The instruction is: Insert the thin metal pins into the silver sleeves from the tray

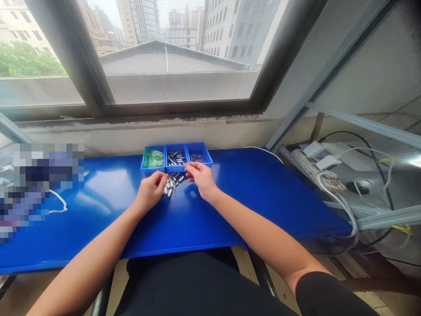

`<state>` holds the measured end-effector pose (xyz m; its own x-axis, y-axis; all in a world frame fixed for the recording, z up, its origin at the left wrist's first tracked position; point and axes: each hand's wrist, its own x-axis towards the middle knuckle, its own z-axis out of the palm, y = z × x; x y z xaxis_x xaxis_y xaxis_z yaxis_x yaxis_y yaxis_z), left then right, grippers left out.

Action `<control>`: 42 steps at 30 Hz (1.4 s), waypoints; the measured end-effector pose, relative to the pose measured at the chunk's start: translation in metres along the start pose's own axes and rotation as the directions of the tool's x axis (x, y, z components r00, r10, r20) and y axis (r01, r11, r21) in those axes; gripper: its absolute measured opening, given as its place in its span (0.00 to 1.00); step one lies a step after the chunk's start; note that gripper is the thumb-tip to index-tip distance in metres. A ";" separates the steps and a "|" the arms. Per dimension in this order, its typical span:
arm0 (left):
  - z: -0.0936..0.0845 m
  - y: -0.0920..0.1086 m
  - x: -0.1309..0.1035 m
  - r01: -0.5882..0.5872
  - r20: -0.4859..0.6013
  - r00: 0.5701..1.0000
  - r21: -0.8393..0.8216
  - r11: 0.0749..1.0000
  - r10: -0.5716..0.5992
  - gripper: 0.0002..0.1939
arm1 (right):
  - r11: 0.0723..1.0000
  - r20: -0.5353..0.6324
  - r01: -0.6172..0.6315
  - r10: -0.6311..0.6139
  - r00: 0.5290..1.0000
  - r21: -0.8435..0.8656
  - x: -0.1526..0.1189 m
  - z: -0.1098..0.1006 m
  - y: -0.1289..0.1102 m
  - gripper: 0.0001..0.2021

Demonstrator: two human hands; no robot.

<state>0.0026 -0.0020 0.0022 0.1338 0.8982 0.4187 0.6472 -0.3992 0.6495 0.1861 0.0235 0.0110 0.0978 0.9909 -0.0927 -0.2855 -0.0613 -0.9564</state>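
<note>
Left hand (151, 189): fingertips together, cannot tell on what.
Right hand (201, 179): thumb and finger together by the tray's front edge; grip unclear.
Metal cylinders (170, 192): piled between the hands on the blue worktop (184, 228), nearer the left, pointing mixed ways.
Blue tray (153, 169): just beyond; left to right, green packet (154, 158), more cylinders (178, 160), thin pins (196, 158).

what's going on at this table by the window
A person has both bare hands, left and right, over the blue table, fingertips pinched; whether they hold anything is too small to tell. Between them lies a loose pile of small metal pieces. Behind are three blue compartments, holding green material, metal cylinders and thin pieces.
</note>
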 end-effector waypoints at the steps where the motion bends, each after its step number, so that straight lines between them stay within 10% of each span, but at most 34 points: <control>1: 0.000 0.000 0.000 -0.001 0.004 1.000 0.000 1.000 0.001 0.15 | 1.000 -0.022 0.002 -0.002 1.000 -0.002 0.002 -0.001 0.000 0.11; 13: 0.001 0.001 0.000 -0.010 0.027 1.000 0.021 1.000 0.010 0.15 | 0.998 -0.186 0.000 0.011 0.982 0.058 0.015 -0.010 -0.001 0.10; 18: 0.001 0.002 0.000 -0.012 0.036 0.999 0.013 1.000 0.012 0.16 | 0.922 0.128 0.216 -0.184 0.975 -0.322 0.009 -0.009 0.007 0.07; 23: 0.003 0.001 0.000 -0.030 0.022 0.999 -0.002 1.000 0.030 0.15 | 0.558 0.537 0.633 -0.352 0.766 -0.537 -0.003 -0.007 0.020 0.10; 28: 0.004 0.000 0.000 -0.037 0.022 0.999 0.002 0.999 0.037 0.15 | 0.367 0.716 0.779 -0.323 0.619 -0.508 -0.003 -0.010 0.029 0.11; 42: 0.003 0.002 0.000 -0.030 0.039 0.999 0.007 1.000 0.029 0.16 | 0.338 0.731 0.770 -0.263 0.630 -0.542 -0.004 -0.010 0.026 0.09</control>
<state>0.0059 -0.0020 0.0016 0.1819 0.8926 0.4125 0.6479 -0.4244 0.6325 0.1878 0.0171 -0.0159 -0.5600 0.7280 0.3954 0.4952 0.6768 -0.5447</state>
